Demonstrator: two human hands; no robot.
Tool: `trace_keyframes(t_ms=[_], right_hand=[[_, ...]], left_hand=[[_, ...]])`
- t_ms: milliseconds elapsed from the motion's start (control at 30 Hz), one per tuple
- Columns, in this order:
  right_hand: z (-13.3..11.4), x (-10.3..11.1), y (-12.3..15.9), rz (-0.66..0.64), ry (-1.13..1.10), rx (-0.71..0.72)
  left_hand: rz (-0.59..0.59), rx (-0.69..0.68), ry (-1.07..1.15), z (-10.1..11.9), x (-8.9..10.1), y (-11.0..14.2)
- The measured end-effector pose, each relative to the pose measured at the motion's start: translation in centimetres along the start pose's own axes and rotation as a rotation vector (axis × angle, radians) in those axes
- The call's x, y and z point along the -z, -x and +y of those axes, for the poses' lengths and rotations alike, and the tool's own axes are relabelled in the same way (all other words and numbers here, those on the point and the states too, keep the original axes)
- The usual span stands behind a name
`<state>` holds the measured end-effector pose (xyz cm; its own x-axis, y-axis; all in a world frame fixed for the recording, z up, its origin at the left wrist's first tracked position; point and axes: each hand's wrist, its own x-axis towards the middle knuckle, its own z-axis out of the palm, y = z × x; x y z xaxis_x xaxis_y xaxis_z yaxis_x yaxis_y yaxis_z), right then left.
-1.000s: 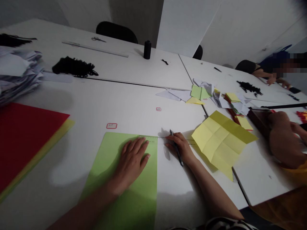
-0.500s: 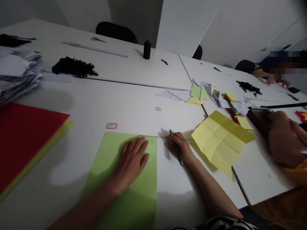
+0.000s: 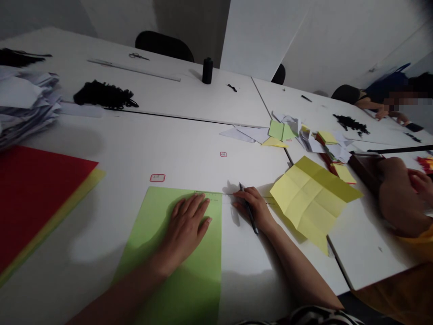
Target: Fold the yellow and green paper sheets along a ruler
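Observation:
A green sheet of paper point(image 3: 203, 280) lies on the white table, and a clear ruler point(image 3: 214, 198) crosses its far edge, reaching past the sheet on the right. My left hand point(image 3: 186, 223) rests flat on the sheet with fingers stretched out, fingertips on the ruler. Just right of the sheet, my right hand point(image 3: 257, 207) is closed round a dark pen point(image 3: 251, 213), which tilts with one end up and away. The fingertips of this hand are at the ruler. To its right lies a creased yellow sheet point(image 3: 313, 194).
Stacked red paper point(image 3: 40, 194) and a white paper pile point(image 3: 27, 104) are at left. Folded scraps point(image 3: 280, 130) lie right of centre. Beyond are black yarn point(image 3: 103, 94), a black spool point(image 3: 207, 71) and scissors point(image 3: 137, 56). A co-worker's arm point(image 3: 399, 198) is close on the right.
Both of my hands, the pen, ruler and green sheet stay in place. On the right, the co-worker's hand has shifted slightly.

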<state>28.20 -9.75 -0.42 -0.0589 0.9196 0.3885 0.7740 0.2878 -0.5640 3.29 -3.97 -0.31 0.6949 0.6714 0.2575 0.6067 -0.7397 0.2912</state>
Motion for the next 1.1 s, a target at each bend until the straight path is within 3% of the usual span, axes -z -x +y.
trace_keyframes(t_ms=[1100], right_hand=[[-0.04,0.01,0.0,0.005,-0.015,0.0]], left_hand=[[-0.003,-0.006,-0.012,0.03,0.0,0.01]])
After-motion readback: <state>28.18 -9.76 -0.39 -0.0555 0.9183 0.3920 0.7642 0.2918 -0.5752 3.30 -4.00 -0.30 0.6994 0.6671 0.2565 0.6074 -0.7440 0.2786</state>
